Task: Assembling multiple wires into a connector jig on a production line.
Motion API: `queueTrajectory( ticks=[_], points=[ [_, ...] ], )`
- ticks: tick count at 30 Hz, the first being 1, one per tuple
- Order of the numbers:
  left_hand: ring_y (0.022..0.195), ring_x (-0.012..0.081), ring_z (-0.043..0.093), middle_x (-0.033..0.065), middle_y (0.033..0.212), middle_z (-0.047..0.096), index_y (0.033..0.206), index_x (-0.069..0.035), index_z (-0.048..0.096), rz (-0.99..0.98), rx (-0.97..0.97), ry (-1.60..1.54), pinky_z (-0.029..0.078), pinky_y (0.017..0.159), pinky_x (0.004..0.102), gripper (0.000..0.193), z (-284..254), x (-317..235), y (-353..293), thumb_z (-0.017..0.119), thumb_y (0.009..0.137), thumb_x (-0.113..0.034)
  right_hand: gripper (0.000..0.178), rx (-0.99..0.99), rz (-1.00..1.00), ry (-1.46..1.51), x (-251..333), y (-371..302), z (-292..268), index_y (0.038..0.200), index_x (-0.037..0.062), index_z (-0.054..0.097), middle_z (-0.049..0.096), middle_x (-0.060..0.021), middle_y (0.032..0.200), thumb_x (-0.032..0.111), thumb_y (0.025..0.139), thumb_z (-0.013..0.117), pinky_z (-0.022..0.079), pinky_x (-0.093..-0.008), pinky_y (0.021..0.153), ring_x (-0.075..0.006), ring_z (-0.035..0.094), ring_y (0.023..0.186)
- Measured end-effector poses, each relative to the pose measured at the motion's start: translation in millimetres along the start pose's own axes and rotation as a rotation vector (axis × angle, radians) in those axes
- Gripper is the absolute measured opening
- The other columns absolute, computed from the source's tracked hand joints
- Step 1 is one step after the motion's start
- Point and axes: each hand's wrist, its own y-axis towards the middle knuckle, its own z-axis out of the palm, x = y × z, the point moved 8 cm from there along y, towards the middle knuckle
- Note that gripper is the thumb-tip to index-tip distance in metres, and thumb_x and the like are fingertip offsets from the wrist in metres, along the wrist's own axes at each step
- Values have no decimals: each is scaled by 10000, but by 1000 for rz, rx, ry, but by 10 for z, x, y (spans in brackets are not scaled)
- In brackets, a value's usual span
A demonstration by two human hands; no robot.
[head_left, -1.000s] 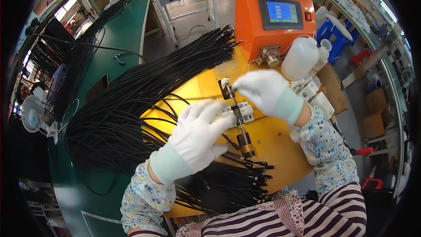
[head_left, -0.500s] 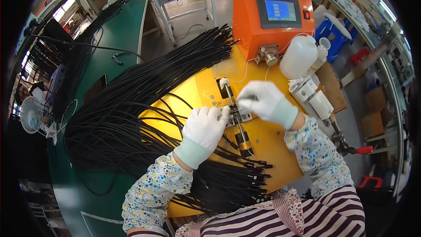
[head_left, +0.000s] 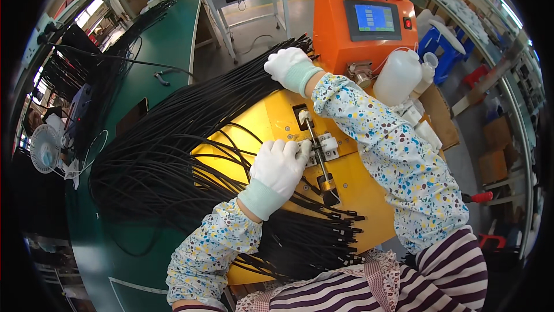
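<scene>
My left hand (head_left: 278, 168), in a white glove, has its fingers pinched together at a small metal fixture (head_left: 326, 147) on a yellow plate (head_left: 366, 208). A black cable end appears to be held at its fingertips; the glove covers most of it. A slim metal rod (head_left: 319, 156) crosses the fixture, with a black and brass cylinder (head_left: 328, 185) at its near end. Also gloved, my right hand (head_left: 288, 65) is over the far ends of a thick bundle of black cables (head_left: 202, 98). Its fingers are bent downward and their tips are hidden, so its grip is unclear.
An orange machine (head_left: 329, 29) with a blue screen (head_left: 374, 18) stands behind the plate. Right of it is a white plastic bottle (head_left: 398, 78). More black cables (head_left: 311, 240) with connector ends lie near me. Pliers (head_left: 163, 76) rest on the green table (head_left: 156, 47).
My right hand has moved from beside the fixture, away from me and leftward, to the cable bundle. My left hand stays at the fixture. The whole view has shifted slightly.
</scene>
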Motion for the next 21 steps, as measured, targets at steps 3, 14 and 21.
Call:
queueTrajectory(
  ticks=[3, 14, 21],
  points=[
    [762, 205, 546, 44, 811, 540, 1164, -32, 626, -4, 21, 6, 444, 695, 329, 384, -9, 45, -60, 575, 793, -117, 169, -173, -99, -75, 148, -94, -349, 984, 56, 675, 695, -105, 960, 134, 843, 625, 546, -365, 813, -277, 666, 968],
    [773, 207, 563, 23, 835, 568, 1128, -110, 661, -59, -52, -71, 457, 706, 350, 350, -73, 26, -31, 598, 783, -105, 135, -249, -36, 110, 74, -229, -287, 945, 94, 652, 661, -100, 886, 168, 833, 639, 534, -386, 775, -275, 659, 923],
    [824, 230, 580, 39, 872, 598, 1074, -97, 664, -25, -128, -114, 461, 742, 367, 323, -189, 19, 8, 594, 759, -100, 139, -45, -25, -87, 54, -106, -235, 964, 100, 653, 670, -89, 884, 163, 844, 622, 536, -376, 762, -265, 671, 892]
  ],
)
